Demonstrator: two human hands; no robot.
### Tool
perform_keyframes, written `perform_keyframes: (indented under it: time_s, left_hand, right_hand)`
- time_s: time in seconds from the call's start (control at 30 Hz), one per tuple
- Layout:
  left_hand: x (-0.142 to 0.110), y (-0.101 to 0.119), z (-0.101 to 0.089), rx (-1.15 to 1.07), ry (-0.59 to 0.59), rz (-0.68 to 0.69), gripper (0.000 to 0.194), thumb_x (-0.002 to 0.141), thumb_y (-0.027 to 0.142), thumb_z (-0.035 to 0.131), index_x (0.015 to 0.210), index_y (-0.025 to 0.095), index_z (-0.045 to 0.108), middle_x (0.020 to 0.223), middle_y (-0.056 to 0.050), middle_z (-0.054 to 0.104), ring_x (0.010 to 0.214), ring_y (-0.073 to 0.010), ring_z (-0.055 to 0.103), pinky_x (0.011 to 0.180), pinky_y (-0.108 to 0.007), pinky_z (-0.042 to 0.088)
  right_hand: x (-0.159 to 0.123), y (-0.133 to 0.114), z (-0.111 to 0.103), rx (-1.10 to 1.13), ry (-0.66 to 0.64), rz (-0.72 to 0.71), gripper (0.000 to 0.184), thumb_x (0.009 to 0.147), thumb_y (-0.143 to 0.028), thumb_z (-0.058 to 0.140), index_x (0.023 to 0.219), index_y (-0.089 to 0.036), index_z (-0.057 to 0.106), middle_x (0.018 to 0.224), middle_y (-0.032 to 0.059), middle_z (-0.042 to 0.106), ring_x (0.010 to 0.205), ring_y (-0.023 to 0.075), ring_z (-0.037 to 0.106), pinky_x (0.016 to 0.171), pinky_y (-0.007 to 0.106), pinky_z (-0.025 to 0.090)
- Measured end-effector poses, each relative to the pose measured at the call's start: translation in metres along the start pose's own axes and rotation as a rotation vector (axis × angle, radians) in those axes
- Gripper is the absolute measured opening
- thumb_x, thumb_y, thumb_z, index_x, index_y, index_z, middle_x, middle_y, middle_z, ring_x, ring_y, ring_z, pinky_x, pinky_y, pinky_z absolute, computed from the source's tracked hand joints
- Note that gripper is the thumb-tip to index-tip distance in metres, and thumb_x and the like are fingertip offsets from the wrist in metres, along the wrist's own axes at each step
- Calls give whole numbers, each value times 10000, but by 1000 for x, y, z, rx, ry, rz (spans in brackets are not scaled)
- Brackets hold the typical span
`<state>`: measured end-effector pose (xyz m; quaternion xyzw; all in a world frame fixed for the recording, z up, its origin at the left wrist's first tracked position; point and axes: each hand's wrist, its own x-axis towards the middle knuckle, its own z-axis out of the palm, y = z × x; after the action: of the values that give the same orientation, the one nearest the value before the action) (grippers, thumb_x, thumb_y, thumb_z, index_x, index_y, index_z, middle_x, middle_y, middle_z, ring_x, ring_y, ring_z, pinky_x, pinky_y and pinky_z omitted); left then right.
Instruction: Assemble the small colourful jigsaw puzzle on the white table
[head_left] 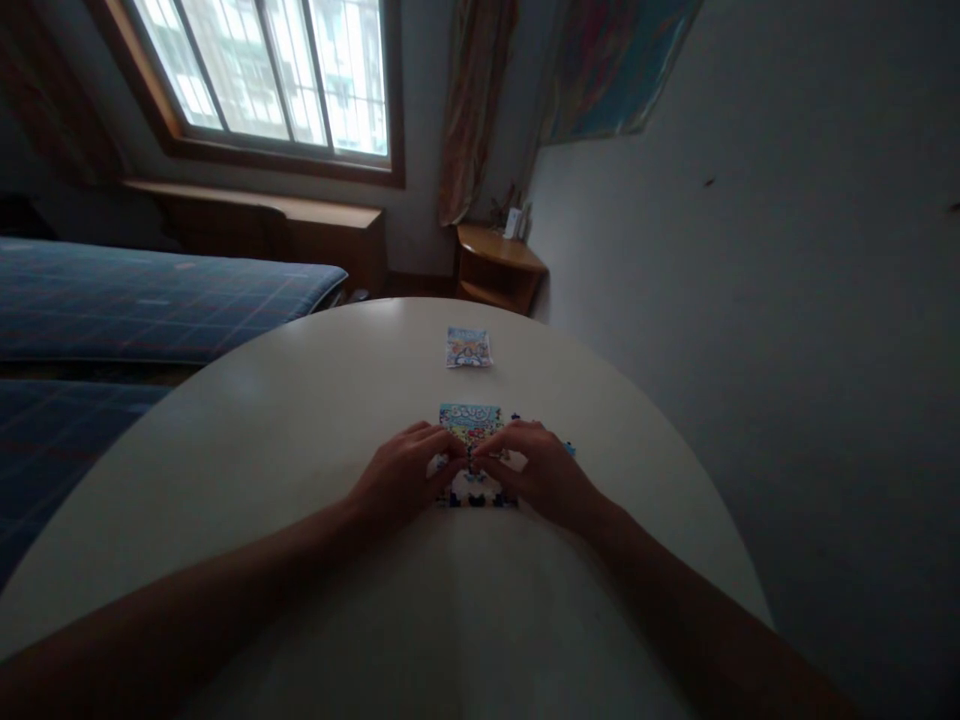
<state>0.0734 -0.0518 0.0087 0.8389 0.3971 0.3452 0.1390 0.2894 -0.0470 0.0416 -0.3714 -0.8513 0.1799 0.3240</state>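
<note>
A colourful cartoon jigsaw puzzle [469, 413] lies partly put together on the white round table, with a pale gap in its lower middle. My left hand [405, 468] comes over it from the left, thumb and forefinger pinched together. From the right, my right hand [546, 472] pinches in the same way, its fingertips almost touching those of the left. A small puzzle piece [474, 468] shows between the fingertips, its outline mostly hidden. Loose puzzle pieces [571, 449] lie just beyond my right hand, partly covered by it.
A small printed packet [469, 348] lies farther back on the white table [300, 430]. Left of the table stands a bed with a blue checked mattress [150, 300]. A wooden corner shelf [501, 250] stands behind, and a wall rises on the right.
</note>
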Motion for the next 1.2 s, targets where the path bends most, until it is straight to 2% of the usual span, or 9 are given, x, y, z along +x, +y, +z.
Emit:
perform_keyframes:
  time_s: [0.13, 0.27, 0.37, 0.47, 0.53, 0.63, 0.83, 1.2]
  left_hand:
    - [1, -1, 0, 49, 13, 8, 69, 936, 249, 596, 885, 215, 628, 877, -16, 688, 859, -181, 605, 786, -314, 492]
    - [0, -2, -3, 117, 27, -44, 86, 937, 274, 582, 886, 211, 609, 880, -28, 674, 851, -195, 617, 771, -348, 524]
    - [-2, -1, -7, 98, -43, 106, 76, 939, 262, 569, 967, 211, 618, 1006, -46, 686, 953, -199, 620, 845, -375, 535]
    - [-6, 3, -9, 127, -149, 296, 162, 946, 262, 550, 1076, 210, 632, 1140, -59, 682, 1042, -206, 620, 901, -396, 533]
    - [-9, 6, -10, 175, -198, 345, 220, 950, 280, 544, 1140, 210, 628, 1194, -63, 675, 1088, -220, 617, 919, -413, 530]
    - [-10, 8, -11, 199, -229, 360, 268, 950, 294, 536, 1186, 202, 623, 1224, -62, 675, 1134, -231, 611, 950, -425, 519]
    - [-10, 9, -11, 204, -229, 368, 250, 945, 288, 531, 1148, 194, 642, 1195, -53, 693, 1111, -228, 634, 951, -417, 519]
    - [-9, 11, -10, 221, -243, 349, 216, 943, 274, 525, 1094, 192, 656, 1168, -50, 702, 1080, -222, 647, 942, -414, 524]
  right_hand:
    - [0, 0, -1, 15, -7, 2, 34, 871, -241, 700, 877, -233, 733, 862, 16, 760, 823, 160, 683, 823, 313, 468]
    - [0, 3, -7, 7, 15, 118, 68, 868, -253, 683, 896, -224, 737, 843, 22, 758, 776, 160, 686, 785, 301, 496]
    - [-2, 9, -10, 40, -20, 222, 93, 858, -250, 669, 897, -219, 748, 845, 25, 764, 769, 161, 699, 736, 277, 512]
    - [-4, 15, -9, 36, -52, 301, 93, 836, -270, 687, 864, -221, 762, 835, 23, 770, 759, 163, 705, 719, 268, 514]
    - [-4, 17, -7, 31, -59, 338, 108, 829, -291, 694, 862, -219, 768, 822, 25, 770, 740, 161, 700, 696, 260, 512]
    - [-4, 17, -4, 37, -83, 373, 133, 825, -313, 692, 857, -212, 774, 796, 31, 767, 702, 160, 688, 645, 249, 502]
    - [-5, 16, -3, 53, -105, 408, 132, 811, -304, 692, 843, -205, 773, 763, 28, 756, 672, 151, 672, 617, 239, 487]
    - [-6, 16, -1, -88, -84, 336, 86, 808, -272, 706, 801, -209, 764, 719, 14, 705, 668, 142, 614, 627, 255, 433]
